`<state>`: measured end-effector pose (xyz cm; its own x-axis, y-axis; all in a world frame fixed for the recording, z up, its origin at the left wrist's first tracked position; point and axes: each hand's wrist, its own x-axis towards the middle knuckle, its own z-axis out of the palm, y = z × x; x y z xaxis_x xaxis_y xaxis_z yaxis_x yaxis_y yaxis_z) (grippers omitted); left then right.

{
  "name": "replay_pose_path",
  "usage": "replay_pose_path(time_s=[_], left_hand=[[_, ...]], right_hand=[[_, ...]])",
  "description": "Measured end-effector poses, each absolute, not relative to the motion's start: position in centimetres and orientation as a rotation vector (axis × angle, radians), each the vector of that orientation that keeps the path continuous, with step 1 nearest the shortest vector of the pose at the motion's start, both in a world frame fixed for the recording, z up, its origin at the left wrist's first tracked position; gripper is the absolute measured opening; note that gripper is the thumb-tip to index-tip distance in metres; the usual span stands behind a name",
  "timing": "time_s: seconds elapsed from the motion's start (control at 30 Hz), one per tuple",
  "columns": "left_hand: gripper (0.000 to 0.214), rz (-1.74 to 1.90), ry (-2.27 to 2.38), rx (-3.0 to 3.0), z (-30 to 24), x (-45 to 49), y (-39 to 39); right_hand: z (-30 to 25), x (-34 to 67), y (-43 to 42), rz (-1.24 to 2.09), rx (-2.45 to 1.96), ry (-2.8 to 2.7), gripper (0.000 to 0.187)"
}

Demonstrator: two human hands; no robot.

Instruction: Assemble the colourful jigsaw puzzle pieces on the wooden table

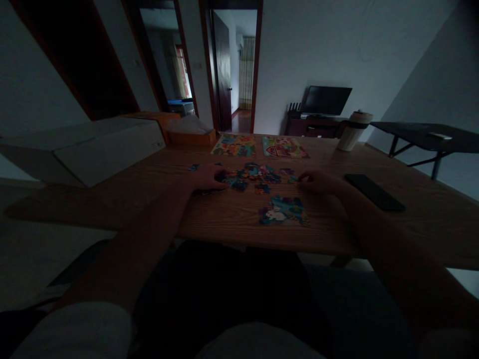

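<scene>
While both forearms reach out over the wooden desk, the left hand lies knuckles-up with its fingers curled loosely over the near-left edge of a scatter of loose puzzle pieces; whether it pinches one cannot be told in the dim light. The right hand rests at the opposite edge of the same scatter, fingertips drawn together at a small piece, though the grip itself is too dark to judge. Between the two hands the coloured pieces lie flat and mixed. Just nearer the body than the right hand, a partly joined section with a white rabbit lies on the desk, apart from the scatter. Beyond the hands, two finished puzzle pictures lie side by side. Right of the right hand lies a dark phone, and farther off beyond it stands a pale tumbler. Left of the left hand sits a large white box, with an orange box behind it.
</scene>
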<state>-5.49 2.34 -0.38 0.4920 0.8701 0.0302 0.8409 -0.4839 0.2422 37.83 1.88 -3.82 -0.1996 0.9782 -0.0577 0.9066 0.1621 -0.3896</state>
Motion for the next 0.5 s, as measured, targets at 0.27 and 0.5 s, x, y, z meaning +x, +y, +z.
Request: replay_pose_path(time_s=[0.27, 0.5], left_hand=[[0.052, 0.295, 1.361, 2.594, -1.1, -5.8, 3.1], [0.043, 0.414, 1.528, 2.505, -1.0, -2.1, 3.6]], right_hand=[[-3.7, 37.8, 1.8, 0.509, -1.845, -2.237, 0.029], [-3.8, 37.7, 1.9, 0.49, -1.833, -2.256, 0.029]])
